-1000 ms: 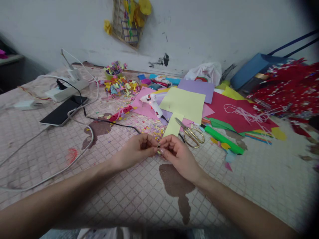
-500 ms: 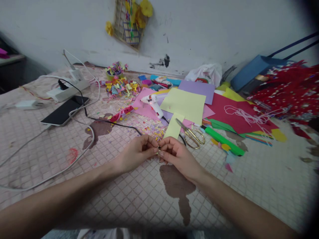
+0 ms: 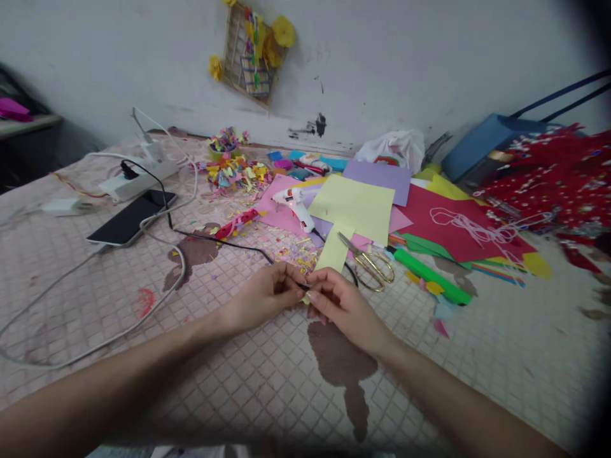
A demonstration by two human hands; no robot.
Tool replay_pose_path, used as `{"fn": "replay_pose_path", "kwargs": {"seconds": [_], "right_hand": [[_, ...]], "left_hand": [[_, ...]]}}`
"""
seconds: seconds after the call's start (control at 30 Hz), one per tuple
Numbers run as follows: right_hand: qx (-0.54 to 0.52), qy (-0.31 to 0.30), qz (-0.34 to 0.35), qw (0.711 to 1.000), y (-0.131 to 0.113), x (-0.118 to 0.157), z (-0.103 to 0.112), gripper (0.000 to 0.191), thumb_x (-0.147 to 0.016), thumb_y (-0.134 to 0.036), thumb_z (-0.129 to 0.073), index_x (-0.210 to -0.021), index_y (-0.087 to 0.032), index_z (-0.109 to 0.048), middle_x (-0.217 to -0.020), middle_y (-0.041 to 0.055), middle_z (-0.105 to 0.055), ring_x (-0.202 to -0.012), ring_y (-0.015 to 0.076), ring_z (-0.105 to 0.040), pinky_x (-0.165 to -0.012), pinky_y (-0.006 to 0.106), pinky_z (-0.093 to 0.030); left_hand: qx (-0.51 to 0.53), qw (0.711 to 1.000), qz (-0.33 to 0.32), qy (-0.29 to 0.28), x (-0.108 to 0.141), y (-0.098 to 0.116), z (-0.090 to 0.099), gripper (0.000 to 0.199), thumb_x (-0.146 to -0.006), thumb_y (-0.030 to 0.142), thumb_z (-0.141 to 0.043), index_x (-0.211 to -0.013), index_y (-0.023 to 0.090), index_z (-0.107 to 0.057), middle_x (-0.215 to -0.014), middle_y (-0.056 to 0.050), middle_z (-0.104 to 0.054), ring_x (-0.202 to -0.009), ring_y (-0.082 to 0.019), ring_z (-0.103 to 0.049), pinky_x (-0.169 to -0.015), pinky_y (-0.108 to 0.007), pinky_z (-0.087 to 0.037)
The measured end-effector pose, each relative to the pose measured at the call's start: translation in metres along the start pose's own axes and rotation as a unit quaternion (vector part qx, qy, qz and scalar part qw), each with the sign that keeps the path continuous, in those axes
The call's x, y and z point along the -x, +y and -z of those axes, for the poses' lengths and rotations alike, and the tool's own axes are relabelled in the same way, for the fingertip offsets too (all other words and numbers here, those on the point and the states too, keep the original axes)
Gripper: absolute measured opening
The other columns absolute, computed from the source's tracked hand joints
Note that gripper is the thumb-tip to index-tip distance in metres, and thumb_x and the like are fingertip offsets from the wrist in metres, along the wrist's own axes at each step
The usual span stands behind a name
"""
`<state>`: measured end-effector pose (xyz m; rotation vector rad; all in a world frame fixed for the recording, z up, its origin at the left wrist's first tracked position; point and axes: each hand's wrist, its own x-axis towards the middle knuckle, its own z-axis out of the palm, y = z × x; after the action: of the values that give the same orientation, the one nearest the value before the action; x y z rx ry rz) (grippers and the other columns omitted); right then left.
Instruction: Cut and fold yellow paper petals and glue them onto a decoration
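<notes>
My left hand [image 3: 272,294] and my right hand [image 3: 341,305] meet fingertip to fingertip low over the table. Between them they pinch a small pale yellow piece of paper [image 3: 306,298], mostly hidden by the fingers. Just beyond lies a pale yellow paper strip [image 3: 335,247]. Gold-handled scissors [image 3: 367,262] rest to its right, blades pointing away to the left. A white glue gun [image 3: 296,207] with a small red light lies on coloured paper farther back.
A bright green stick-like tool [image 3: 432,277] lies at right, near a red sheet [image 3: 458,222] with white string [image 3: 487,229]. Paper scraps [image 3: 233,173] are heaped at back left. A phone [image 3: 133,217], power strip [image 3: 138,180] and cables spread across the left side.
The whole view has shifted slightly right and down. Both hands still pinch together at the same spot, with a little more of the yellow paper showing between the fingers.
</notes>
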<state>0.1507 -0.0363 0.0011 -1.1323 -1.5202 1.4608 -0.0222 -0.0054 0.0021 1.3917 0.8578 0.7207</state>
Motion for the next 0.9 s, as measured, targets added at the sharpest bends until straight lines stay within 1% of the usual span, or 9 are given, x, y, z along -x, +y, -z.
{"fn": "replay_pose_path", "kwargs": {"seconds": [0.07, 0.13, 0.27, 0.37, 0.47, 0.57, 0.63, 0.77, 0.9], "right_hand": [[-0.01, -0.008, -0.037, 0.999, -0.003, 0.0, 0.001, 0.019, -0.085, -0.037, -0.051, -0.09, -0.019, -0.049, -0.068, -0.0036, -0.053, -0.05, 0.0072, -0.051, -0.041, 0.018, -0.034], [-0.008, -0.019, -0.064, 0.998, -0.005, 0.0, 0.002, 0.022, -0.084, -0.039, -0.052, -0.082, -0.018, -0.05, -0.065, -0.004, -0.054, -0.045, 0.0053, -0.048, -0.039, 0.017, -0.032], [-0.021, -0.046, -0.068, 0.996, -0.003, -0.001, 0.001, 0.025, -0.084, -0.039, -0.053, -0.074, -0.016, -0.049, -0.064, -0.0033, -0.057, -0.041, 0.0039, -0.047, -0.039, 0.017, -0.032], [-0.027, -0.032, -0.044, 0.998, 0.001, -0.001, 0.0, 0.025, -0.085, -0.037, -0.052, -0.072, -0.016, -0.048, -0.062, -0.0041, -0.055, -0.04, 0.0036, -0.046, -0.04, 0.017, -0.033], [-0.023, -0.022, -0.037, 0.999, 0.002, -0.001, 0.0, 0.025, -0.084, -0.038, -0.052, -0.072, -0.017, -0.048, -0.062, -0.0042, -0.054, -0.04, 0.0039, -0.045, -0.04, 0.018, -0.034], [-0.018, -0.022, -0.034, 0.999, 0.001, -0.001, -0.001, 0.025, -0.084, -0.038, -0.053, -0.072, -0.016, -0.049, -0.063, -0.0039, -0.054, -0.041, 0.0041, -0.046, -0.041, 0.018, -0.036], [-0.027, -0.03, -0.042, 0.998, -0.001, 0.0, -0.001, 0.025, -0.084, -0.04, -0.052, -0.074, -0.016, -0.05, -0.065, -0.0031, -0.056, -0.041, 0.0041, -0.047, -0.039, 0.017, -0.034], [-0.068, -0.059, -0.075, 0.993, -0.004, 0.0, 0.0, 0.026, -0.085, -0.041, -0.049, -0.078, -0.016, -0.052, -0.069, -0.0005, -0.059, -0.039, 0.003, -0.047, -0.032, 0.014, -0.021], [-0.042, -0.043, -0.073, 0.996, -0.004, -0.001, 0.001, 0.025, -0.083, -0.039, -0.053, -0.074, -0.016, -0.051, -0.064, -0.0022, -0.058, -0.038, 0.0026, -0.046, -0.033, 0.015, -0.023]], "left_hand": [[-0.005, 1.0, 0.004, 0.003, -0.001, -0.002, 0.0, 0.024, -0.072, 0.027, -0.062, -0.087, 0.014, -0.048, -0.061, 0.003, -0.054, -0.054, -0.008, -0.049, -0.052, -0.021, -0.037], [-0.001, 1.0, 0.003, 0.002, -0.001, -0.003, 0.0, 0.028, -0.071, 0.028, -0.063, -0.088, 0.014, -0.046, -0.059, 0.004, -0.053, -0.052, -0.008, -0.048, -0.051, -0.021, -0.037], [0.026, 1.0, 0.001, 0.004, -0.002, -0.005, 0.001, 0.032, -0.071, 0.031, -0.064, -0.092, 0.014, -0.046, -0.063, 0.003, -0.054, -0.055, -0.009, -0.051, -0.053, -0.022, -0.04], [0.036, 0.999, 0.016, 0.006, -0.003, -0.005, 0.003, 0.032, -0.075, 0.038, -0.06, -0.093, 0.015, -0.047, -0.068, 0.002, -0.055, -0.056, -0.009, -0.053, -0.055, -0.024, -0.044], [-0.011, 0.999, 0.029, -0.033, -0.001, -0.002, 0.004, 0.028, -0.08, 0.042, -0.053, -0.082, 0.014, -0.051, -0.065, 0.001, -0.055, -0.057, -0.01, -0.053, -0.055, -0.023, -0.043], [-0.056, 0.997, 0.019, -0.058, 0.002, 0.001, 0.004, 0.028, -0.08, 0.04, -0.053, -0.073, 0.013, -0.052, -0.063, 0.0, -0.056, -0.058, -0.01, -0.051, -0.054, -0.022, -0.04], [-0.062, 0.997, 0.009, -0.054, 0.003, 0.003, 0.004, 0.026, -0.082, 0.038, -0.052, -0.071, 0.014, -0.051, -0.062, 0.0, -0.055, -0.057, -0.01, -0.05, -0.053, -0.022, -0.039], [-0.058, 0.997, -0.007, -0.048, 0.004, 0.005, 0.002, 0.024, -0.083, 0.035, -0.051, -0.07, 0.015, -0.049, -0.06, 0.002, -0.052, -0.055, -0.009, -0.047, -0.053, -0.021, -0.037], [-0.039, 0.998, 0.012, -0.045, 0.003, 0.003, 0.001, 0.027, -0.082, 0.038, -0.052, -0.069, 0.014, -0.049, -0.058, 0.003, -0.052, -0.053, -0.008, -0.046, -0.05, -0.02, -0.035]]}}
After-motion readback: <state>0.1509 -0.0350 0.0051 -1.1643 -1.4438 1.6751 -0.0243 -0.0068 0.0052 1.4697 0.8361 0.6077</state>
